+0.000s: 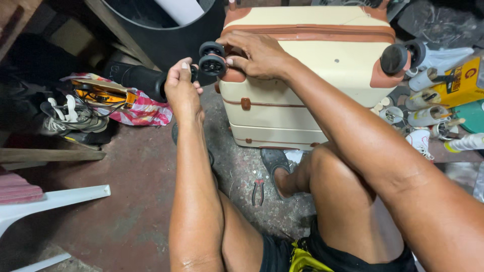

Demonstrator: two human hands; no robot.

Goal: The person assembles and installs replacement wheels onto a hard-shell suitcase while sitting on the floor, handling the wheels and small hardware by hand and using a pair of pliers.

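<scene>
A cream hard-shell suitcase [297, 85] with tan leather trim lies on a stained concrete floor [126, 201], in front of a seated person's bare knees. Its black double wheel [212, 59] sticks out at the near left corner; another black wheel [401, 56] sits at the right corner. The left hand [182, 88] curls its fingers loosely beside the left wheel, thumb close to it. The right hand [254, 53] lies spread over the corner, fingertips pinching the wheel. Red-handled pliers [258, 190] lie on the floor between the legs. A patterned cloth bundle [136, 108] and worn sneakers [70, 116] crowd the left side; white tubes [428, 100] clutter the right.
</scene>
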